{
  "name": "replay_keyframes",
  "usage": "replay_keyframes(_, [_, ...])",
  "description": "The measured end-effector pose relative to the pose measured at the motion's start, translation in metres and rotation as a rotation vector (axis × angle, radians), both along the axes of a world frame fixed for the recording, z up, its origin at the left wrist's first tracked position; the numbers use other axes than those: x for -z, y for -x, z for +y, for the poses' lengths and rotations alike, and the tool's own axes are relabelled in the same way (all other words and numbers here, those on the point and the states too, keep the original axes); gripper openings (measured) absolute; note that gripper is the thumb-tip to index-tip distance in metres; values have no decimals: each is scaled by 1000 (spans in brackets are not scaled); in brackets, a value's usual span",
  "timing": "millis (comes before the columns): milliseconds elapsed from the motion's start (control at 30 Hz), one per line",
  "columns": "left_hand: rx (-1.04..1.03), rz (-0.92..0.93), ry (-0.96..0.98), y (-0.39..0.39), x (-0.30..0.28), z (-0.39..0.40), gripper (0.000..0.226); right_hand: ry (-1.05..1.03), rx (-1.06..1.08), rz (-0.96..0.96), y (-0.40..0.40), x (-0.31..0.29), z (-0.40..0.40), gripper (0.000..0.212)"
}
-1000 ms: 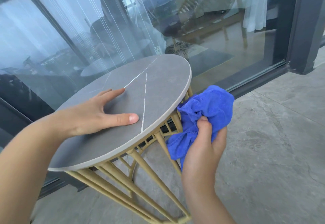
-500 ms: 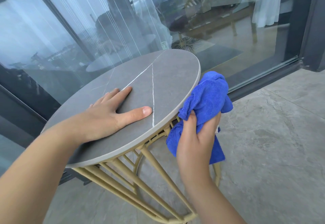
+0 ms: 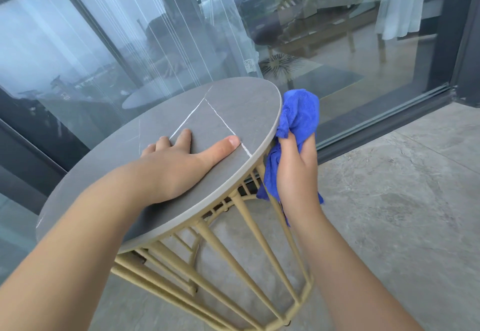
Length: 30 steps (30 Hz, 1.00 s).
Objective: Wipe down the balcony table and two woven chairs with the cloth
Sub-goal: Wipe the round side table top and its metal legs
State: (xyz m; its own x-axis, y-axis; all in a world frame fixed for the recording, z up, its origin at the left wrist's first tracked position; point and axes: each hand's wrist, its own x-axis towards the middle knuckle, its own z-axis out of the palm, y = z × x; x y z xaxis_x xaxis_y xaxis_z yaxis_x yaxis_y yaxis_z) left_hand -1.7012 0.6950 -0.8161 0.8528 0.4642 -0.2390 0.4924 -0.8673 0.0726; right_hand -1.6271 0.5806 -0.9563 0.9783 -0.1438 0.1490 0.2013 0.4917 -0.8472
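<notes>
Here the right hand [image 3: 296,167] grips a bunched blue cloth [image 3: 301,115], fingers and thumb curled round it, and holds it against the right-hand rim of the round balcony table [image 3: 233,102]; a tail of the cloth hangs below the hand, beside the table's frame. The left hand [image 3: 176,164] lies flat on the tabletop, fingers straight and spread, thumb pointing toward the rim — pressing down, it seems, to steady the table.

The step in hand looks like wiping the table's edge, an early part of the job. The next move probably calls for running the cloth on around the rim while the left hand braces the top, and the two woven chairs are nowhere in sight on the balcony.

The tabletop is grey stone-look with thin white veins — smooth, matte, resting on a cage of slim tan legs [image 3: 249,247]. Under it lies a grey tiled floor [image 3: 389,214]. Behind stands a sliding glass door [image 3: 337,45] with a dark frame, reflecting the person and the table; sheer white curtains and indoor furniture show through it.
</notes>
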Motion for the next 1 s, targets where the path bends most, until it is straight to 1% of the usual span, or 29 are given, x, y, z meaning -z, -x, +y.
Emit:
replay_keyframes(33, [-27,-9,-11,-5,0,0,130,16,-35,15,-8,-2,-1,16])
replay_keyframes(100, [-74,-23,-26,-14,1,-2,140,34,-112,29,-22,-7,-3,15])
replay_keyframes(167, [-108,-30,-35,-20,1,-5,146,-31,-172,40,-33,-8,-6,16])
replay_keyframes(267, [-120,-40,-50,-23,3,-7,143,-173,-192,79,-35,-2,-13,12])
replay_keyframes(367, [-99,-67,-85,-23,7,-5,144,-397,-280,112,-29,7,-22,31])
replay_keyframes(433, [-93,-78,-101,-23,9,-3,145,-487,-368,148,-25,6,-33,41])
replay_keyframes(467, [-89,-80,-105,-23,9,-3,144,-473,-385,178,-27,5,-37,45])
replay_keyframes(500, [-87,-80,-108,-24,9,-4,144,-412,-368,210,-28,3,-40,45])
replay_keyframes(533, [-85,-78,-109,-24,8,-4,144,-318,-311,221,-31,2,-40,40])
replay_keyframes(600, [-82,-68,-117,-24,8,-5,139,-181,-181,163,-35,0,-37,29])
replay_keyframes(633, [-79,-65,-122,-25,8,-5,136,-138,-144,131,-34,-3,-33,30])
replay_keyframes(667, [-75,-63,-124,-24,8,-5,134,-80,-126,98,-35,-2,-28,36])
replay_keyframes(700, [-71,-62,-125,-24,8,-5,136,-24,-129,66,-34,-2,-23,39])
replay_keyframes(767, [-64,-66,-128,-24,8,-4,142,45,-151,39,-27,-6,-14,37])
replay_keyframes(833, [-54,-77,-134,-23,9,-3,142,36,-178,7,-23,-3,-10,38])
replay_keyframes(867, [-47,-84,-140,-23,10,-2,140,6,-178,-36,-19,-2,-10,32])
replay_keyframes(933, [-39,-101,-152,-22,11,-3,136,-58,-124,-104,-7,-2,-11,20])
replay_keyframes(1000, [-39,-123,-163,-21,12,-3,130,-94,-49,-155,8,-2,-10,21])
